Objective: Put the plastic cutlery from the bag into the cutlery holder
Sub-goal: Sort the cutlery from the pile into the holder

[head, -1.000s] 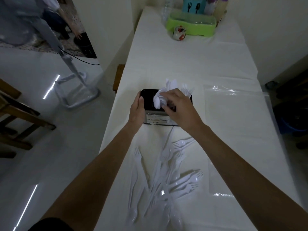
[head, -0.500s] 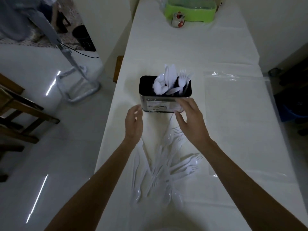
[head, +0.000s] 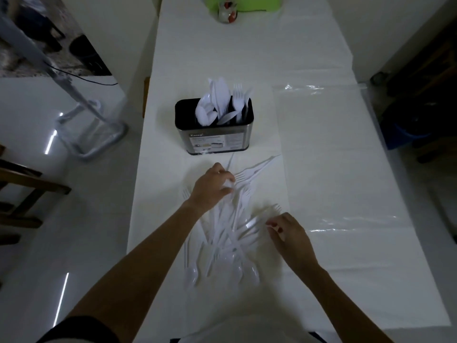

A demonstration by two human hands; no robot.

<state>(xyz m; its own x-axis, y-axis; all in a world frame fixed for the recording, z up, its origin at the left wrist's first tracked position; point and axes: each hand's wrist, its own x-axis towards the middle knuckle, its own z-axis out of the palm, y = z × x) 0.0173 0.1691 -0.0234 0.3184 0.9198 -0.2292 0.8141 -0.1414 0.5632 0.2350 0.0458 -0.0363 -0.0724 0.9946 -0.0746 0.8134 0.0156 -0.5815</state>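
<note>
A black and steel cutlery holder (head: 214,134) stands in the middle of the white table, with white spoons, knives and forks (head: 221,101) upright in it. Nearer to me lies a loose pile of white plastic cutlery (head: 227,238). My left hand (head: 210,190) rests on the pile's far end, fingers curled around a piece whose thin handle points toward the holder. My right hand (head: 290,235) is at the pile's right edge, its fingertips pinched together beside a fork (head: 277,207); whether it grips anything is unclear. The clear plastic bag (head: 333,157) lies flat to the right.
A green tray (head: 247,4) and a small painted jar (head: 227,13) sit at the table's far end. The table's left edge (head: 138,194) drops to a glossy floor with a metal stand (head: 94,134) and a wooden chair (head: 27,179). A blue bin (head: 400,137) is on the right.
Both hands have pulled back from the holder toward me and come down onto the loose pile. The left hand has curled onto a piece. The cutlery placed earlier stays in the holder.
</note>
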